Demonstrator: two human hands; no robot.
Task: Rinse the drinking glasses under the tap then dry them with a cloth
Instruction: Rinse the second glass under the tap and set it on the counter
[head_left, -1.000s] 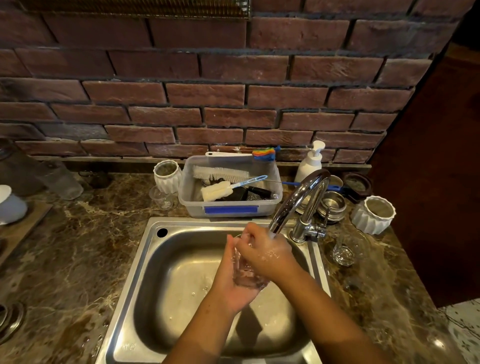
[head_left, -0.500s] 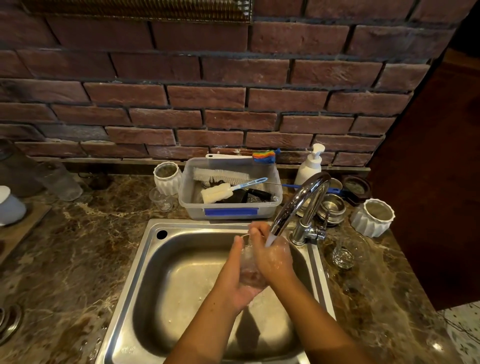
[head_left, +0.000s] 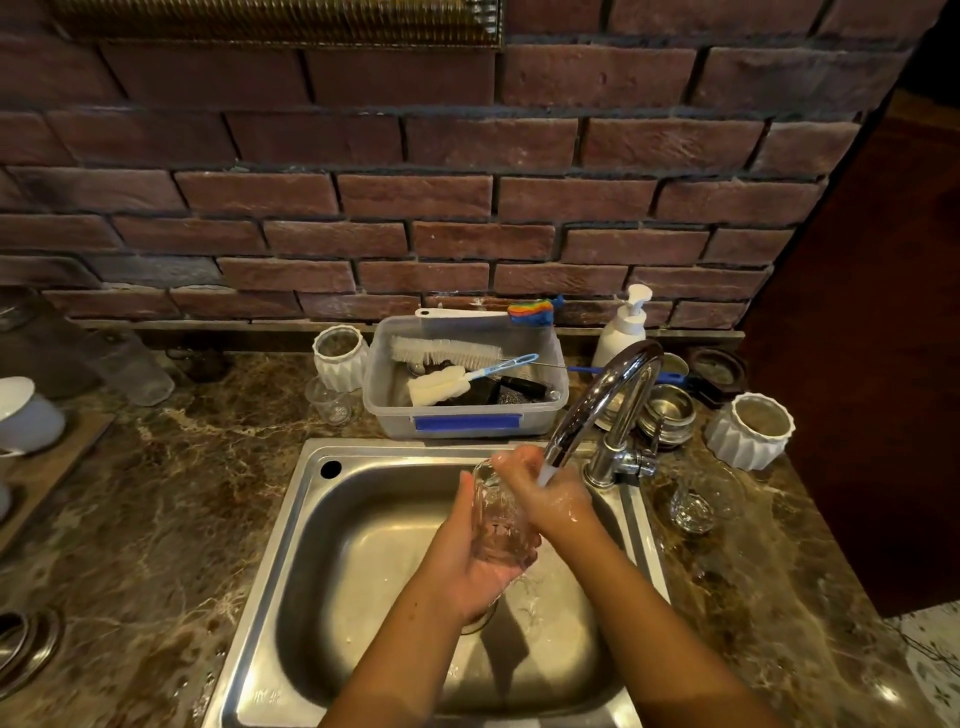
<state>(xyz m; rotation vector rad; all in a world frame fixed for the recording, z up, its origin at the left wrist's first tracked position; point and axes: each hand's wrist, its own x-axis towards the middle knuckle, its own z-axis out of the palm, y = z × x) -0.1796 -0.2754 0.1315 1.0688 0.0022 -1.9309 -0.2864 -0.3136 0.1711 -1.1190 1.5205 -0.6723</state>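
Head view: just below the centre of the frame, the left hand (head_left: 470, 564) cups a clear, ribbed drinking glass (head_left: 501, 519) from underneath, its fingers wrapped around the base. The right hand (head_left: 540, 499) is pressed against the glass's upper side and rim, seemingly rubbing it. Both hands are therefore together, clamped on this 1 glass. They hold it over the stainless steel sink basin (head_left: 363, 545), tilted, with its mouth toward the curved chrome tap (head_left: 605, 402). Water runs from the spout onto the right hand and the glass.

By my reading, the rinse of this glass is under way and not finished; drying has not begun, and no cloth is visible anywhere in the frame.

At centre right, beside the tap base, a second small clear glass (head_left: 693, 506) stands on the brown marble counter (head_left: 156, 519). A third small clear glass (head_left: 332, 402) stands at centre left, just beside the translucent plastic tub of brushes (head_left: 462, 387). Whether either has been rinsed cannot be told.
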